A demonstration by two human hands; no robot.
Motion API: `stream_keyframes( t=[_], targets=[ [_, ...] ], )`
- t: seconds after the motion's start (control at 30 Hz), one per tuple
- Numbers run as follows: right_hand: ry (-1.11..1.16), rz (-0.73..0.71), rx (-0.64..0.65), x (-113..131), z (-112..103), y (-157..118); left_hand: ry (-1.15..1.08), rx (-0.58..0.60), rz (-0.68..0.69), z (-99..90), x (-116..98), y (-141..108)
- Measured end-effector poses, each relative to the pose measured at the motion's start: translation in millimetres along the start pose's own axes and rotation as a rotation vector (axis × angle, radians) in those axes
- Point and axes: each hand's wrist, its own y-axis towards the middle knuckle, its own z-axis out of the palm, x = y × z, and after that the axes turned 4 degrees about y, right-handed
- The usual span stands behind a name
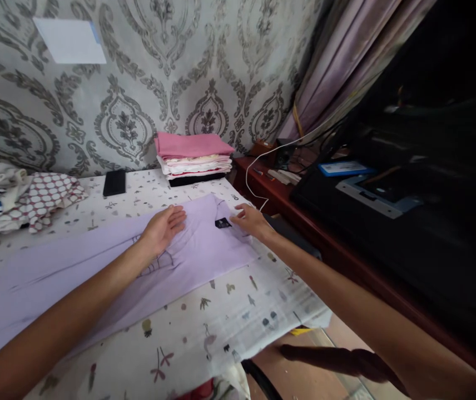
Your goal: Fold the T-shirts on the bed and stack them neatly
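A lilac garment [204, 244] lies spread over the patterned white sheet, long from the lower left to the middle. Dark line print shows through it, and a black label [222, 223] sits near its right end. My left hand [163, 229] is over the middle of the cloth, fingers stretched out and pointing right, with nothing in it. Close beside the label, at the garment's right end, is my right hand [251, 220]. Its fingers are apart and point left; whether they touch the cloth is hard to tell.
A folded stack of clothes [195, 158], pink on top, stands against the wall. To its left lies a black phone [114, 183]. Loose clothes [25, 197] are heaped at far left. A white cable [248, 178] runs over the dark red desk [258, 173] at right.
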Motion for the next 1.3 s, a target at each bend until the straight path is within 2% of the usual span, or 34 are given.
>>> stream_keyframes(
  t=[0.07,0.17,0.27,0.37,0.5,0.67,0.77,0.93,1.07,1.2,1.3],
  targets=[
    [-0.111,-0.149,-0.013,7.8,4.0,-7.5,0.161,0.017,0.079,-4.8,-1.0,8.9],
    [-0.268,-0.304,0.106,20.3,15.0,-24.0,0.637,0.123,0.268,-4.8,-4.0,28.6],
    [-0.331,-0.258,0.173,28.3,22.5,-39.6,1.119,0.236,0.445,2.5,-7.4,47.4],
    [-0.365,-0.179,0.198,30.1,20.0,-48.0,1.354,0.305,0.496,7.6,-11.7,56.7],
    [-0.355,-0.150,0.227,28.8,11.1,-52.0,1.374,0.379,0.455,5.9,-22.3,55.4],
    [-0.243,-0.204,0.101,25.2,4.5,-60.8,0.989,0.339,0.439,9.3,-31.7,51.1],
    [-0.205,-0.187,0.075,21.9,1.6,-66.4,0.874,0.369,0.396,16.2,-26.7,54.6],
    [-0.155,-0.174,0.110,16.6,-3.2,-71.1,0.940,0.411,0.384,21.6,-13.2,62.4],
    [-0.116,-0.172,0.145,8.9,-11.7,-74.6,0.985,0.419,0.394,19.3,-12.9,61.1],
    [0.003,-0.185,0.262,-5.7,-19.7,-79.4,1.021,0.350,0.419,19.1,-13.8,55.2],
    [0.108,-0.178,0.265,-17.1,-22.4,-83.5,1.043,0.267,0.455,21.1,-10.1,50.5]
  ],
)
